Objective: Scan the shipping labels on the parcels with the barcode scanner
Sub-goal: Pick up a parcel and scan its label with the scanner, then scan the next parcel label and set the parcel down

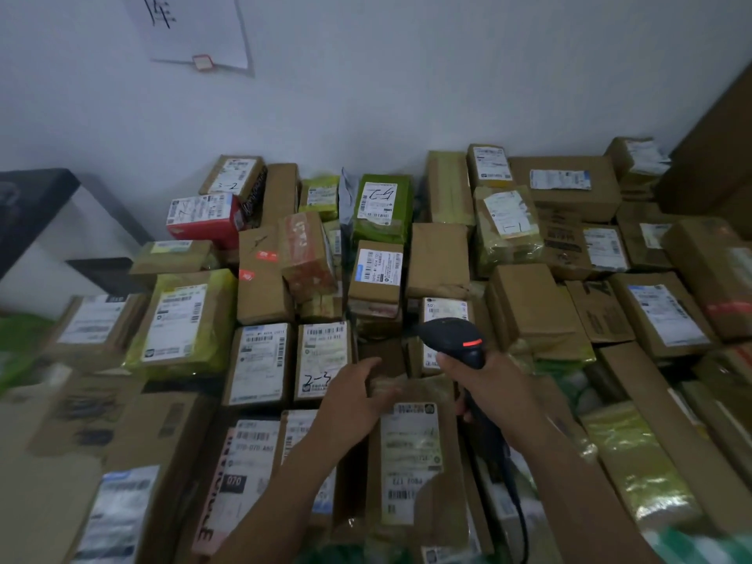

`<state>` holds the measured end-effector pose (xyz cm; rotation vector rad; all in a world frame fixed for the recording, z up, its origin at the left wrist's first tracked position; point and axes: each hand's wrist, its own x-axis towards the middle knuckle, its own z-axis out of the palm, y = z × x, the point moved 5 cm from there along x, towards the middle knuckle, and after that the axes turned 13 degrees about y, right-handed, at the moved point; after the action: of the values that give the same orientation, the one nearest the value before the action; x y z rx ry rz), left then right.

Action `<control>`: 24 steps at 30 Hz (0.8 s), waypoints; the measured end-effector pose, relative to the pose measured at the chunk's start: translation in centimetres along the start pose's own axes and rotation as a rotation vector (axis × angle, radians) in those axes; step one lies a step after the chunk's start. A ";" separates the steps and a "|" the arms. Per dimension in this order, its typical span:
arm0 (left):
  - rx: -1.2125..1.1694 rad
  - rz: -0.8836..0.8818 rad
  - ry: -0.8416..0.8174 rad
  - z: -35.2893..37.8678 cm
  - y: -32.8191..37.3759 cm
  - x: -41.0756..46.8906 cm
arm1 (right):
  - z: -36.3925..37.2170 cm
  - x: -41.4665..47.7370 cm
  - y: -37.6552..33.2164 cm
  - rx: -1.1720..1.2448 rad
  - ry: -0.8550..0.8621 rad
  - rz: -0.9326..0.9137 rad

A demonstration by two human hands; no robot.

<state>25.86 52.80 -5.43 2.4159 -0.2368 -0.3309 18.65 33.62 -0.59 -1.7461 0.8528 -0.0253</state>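
Right hand (pixel 484 384) is clamping the handle of the barcode scanner (pixel 451 333), with the head hanging over the pile just beyond the near brown parcel (pixel 415 494). Left hand (pixel 354 396) is lying on that parcel's far left corner; blur is hiding whether the fingers are curling round the edge, so I can't tell. Risks as I'm judging them: the scanner is pointing past the parcel's shipping label (pixel 411 441), and with labels packed this tight it's likely grabbing a neighbour, e.g. the box marked "2-3" (pixel 321 360), giving a wrong or double read. Dim light and glossy wrap are also threatening misreads. The cable (pixel 519 506) is trailing over the packages and could snag or drag one. The stack is uneven, so tilting one parcel could shift others. No bare surface is showing, as cartons and green bags are covering everything. The white wall (pixel 407 75) behind is carrying a taped paper sheet (pixel 195 30), with a dark shelf (pixel 32 197) at left and a big carton (pixel 716 156) at right.
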 end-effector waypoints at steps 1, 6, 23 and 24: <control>0.002 0.000 -0.013 0.1 -0.1 -0.4 | -0.1 -0.7 0.6 0.006 0.027 0.008; 0.086 0.080 -0.038 -0.1 -0.3 -1.4 | -0.4 -3.5 4.0 -0.046 0.126 0.042; 0.003 0.040 0.191 -0.9 2.2 -8.4 | -2.7 -8.4 5.4 0.206 0.062 0.034; -0.064 0.002 0.191 -0.6 2.3 -9.0 | -3.2 -8.5 5.5 0.198 0.057 0.030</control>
<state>17.26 53.71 -1.92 2.3646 -0.1411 -0.1041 8.17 35.12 -0.72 -1.5529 0.8875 -0.1355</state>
